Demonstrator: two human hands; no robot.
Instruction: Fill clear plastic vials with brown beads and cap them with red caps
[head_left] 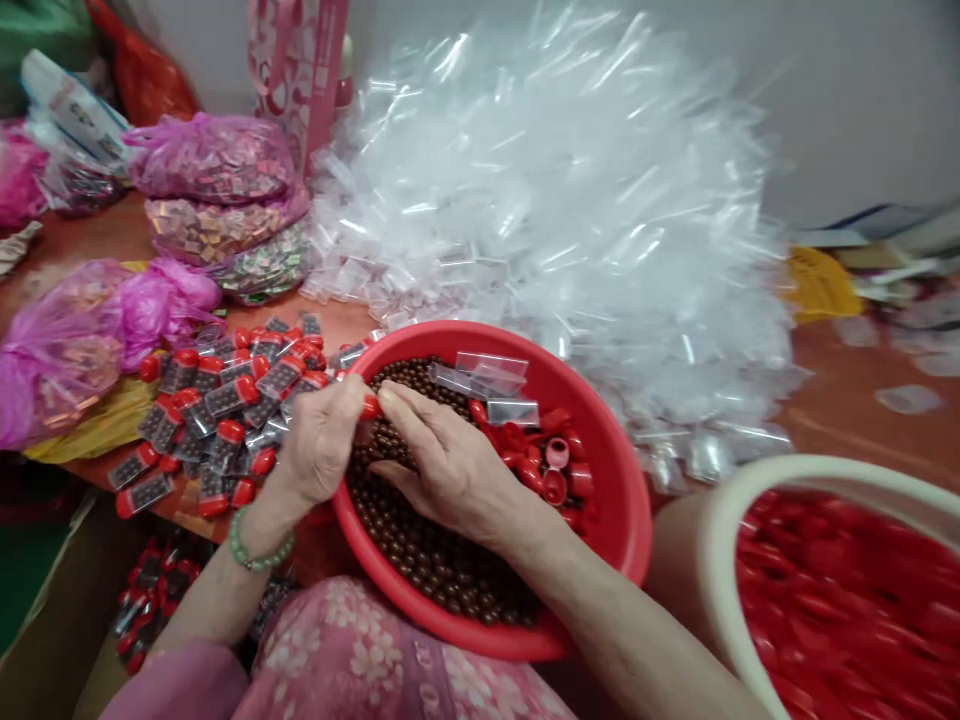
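Observation:
My left hand [322,440] is closed around a small container at the near-left rim of the red basin [636,530]. Only its red cap [370,406] shows clearly; the body is hidden in the fist. The thumb and forefinger of my right hand [450,465] pinch at that cap, the other fingers curled over the beads. Brown round beads [442,570] fill the basin's left and near side. Several loose red caps [556,455] and a few clear plastic cases [513,412] lie at its right and far side.
Capped, bead-filled containers [229,400] are heaped left of the basin. A large mound of clear cases [555,200] rises behind it. At right stands a cream bucket [720,560] of red caps. Pink bags [214,160] sit back left; a cardboard box [52,610] is below left.

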